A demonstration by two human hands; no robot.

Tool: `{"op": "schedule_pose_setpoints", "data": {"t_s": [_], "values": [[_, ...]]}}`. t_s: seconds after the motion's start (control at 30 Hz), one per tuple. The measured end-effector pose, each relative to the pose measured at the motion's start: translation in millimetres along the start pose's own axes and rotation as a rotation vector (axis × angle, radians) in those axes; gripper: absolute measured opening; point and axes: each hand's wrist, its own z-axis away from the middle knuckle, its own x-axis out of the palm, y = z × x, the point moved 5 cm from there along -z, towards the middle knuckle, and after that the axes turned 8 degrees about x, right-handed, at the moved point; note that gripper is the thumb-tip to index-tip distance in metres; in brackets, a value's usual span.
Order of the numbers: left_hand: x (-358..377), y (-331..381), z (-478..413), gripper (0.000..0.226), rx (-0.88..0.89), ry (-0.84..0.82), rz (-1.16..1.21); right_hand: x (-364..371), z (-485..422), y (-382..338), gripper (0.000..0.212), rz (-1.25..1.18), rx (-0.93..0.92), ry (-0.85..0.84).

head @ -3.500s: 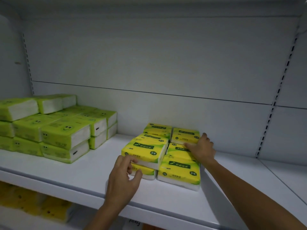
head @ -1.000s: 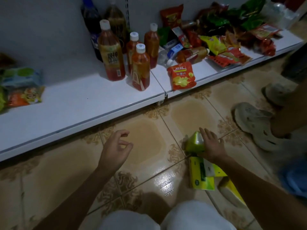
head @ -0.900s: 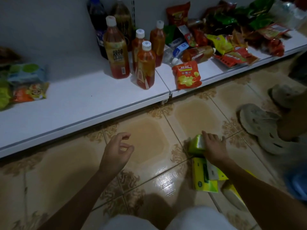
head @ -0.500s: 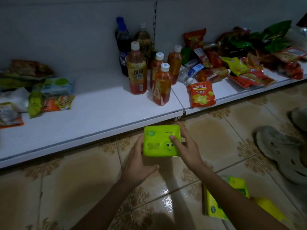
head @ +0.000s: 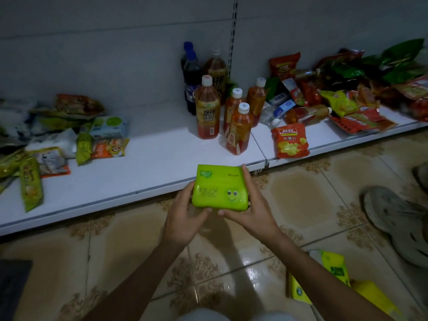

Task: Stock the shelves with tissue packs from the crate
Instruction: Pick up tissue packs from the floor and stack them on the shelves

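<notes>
Lifted slightly higher than a moment ago, the green tissue pack (head: 220,189) is gripped between left hand (head: 183,217) and right hand (head: 251,209) above the tiled floor (head: 301,205).

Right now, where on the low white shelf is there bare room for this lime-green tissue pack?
Bare patch for the lime-green tissue pack: the white shelf between the loose snack packets at left and the orange plastic drink bottles. Crowded: right of the bottles, with a red crisp bag and heaped snack bags.
</notes>
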Motion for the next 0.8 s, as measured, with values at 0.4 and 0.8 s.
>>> {"op": "schedule_pose_setpoints", "data": {"t_s": [0.4,0.8], "values": [[-242,323,0,0.069,-0.119,0.083,-0.111,-69,36,-386,0.097,0.203,-0.105,-0.197],[-534,562,47,0.061,-0.146,0.501,-0.266,-27,81,-756,0.095,0.104,-0.454,-0.447]]}}
